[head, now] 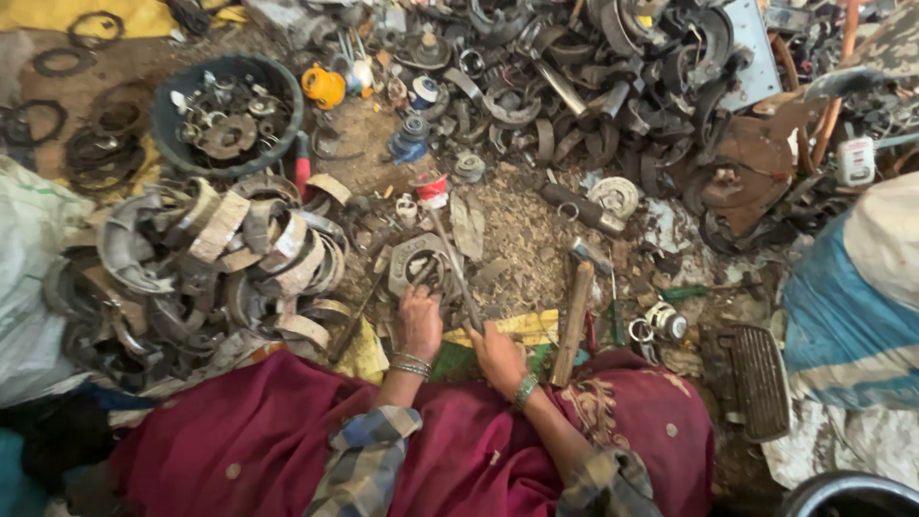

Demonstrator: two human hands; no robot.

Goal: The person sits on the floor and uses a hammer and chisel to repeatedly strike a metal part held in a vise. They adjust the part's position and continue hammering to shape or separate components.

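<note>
- Hexagonal metal plate (pixel 418 258), grey and worn, lies flat on the dirt floor (pixel 522 225) just ahead of the person's knees, between the pile of curved brake shoes (pixel 239 249) and the wooden-handled hammer (pixel 574 321).
- Left hand (pixel 419 321) rests on the plate's near edge; its fingers are curled down over the rim, though what they pinch is hidden beneath the knuckles.
- Right hand (pixel 498 356) has its fingers closed round the lower end of a long thin metal rod (pixel 455 263); the rod slants up and away across the plate's right side towards a red-and-white can (pixel 433 190).
- Where the rod's tip ends is hard to make out among the scrap.
- A dark round tub (pixel 228 115) of small metal parts stands beyond the brake shoes.
- The heap of dark scrap (pixel 593 86) at the top is cut off by the frame edge, its pieces too tangled to tell apart.
- A blue and white sack (pixel 847 306) at the right is only partly in view.
</note>
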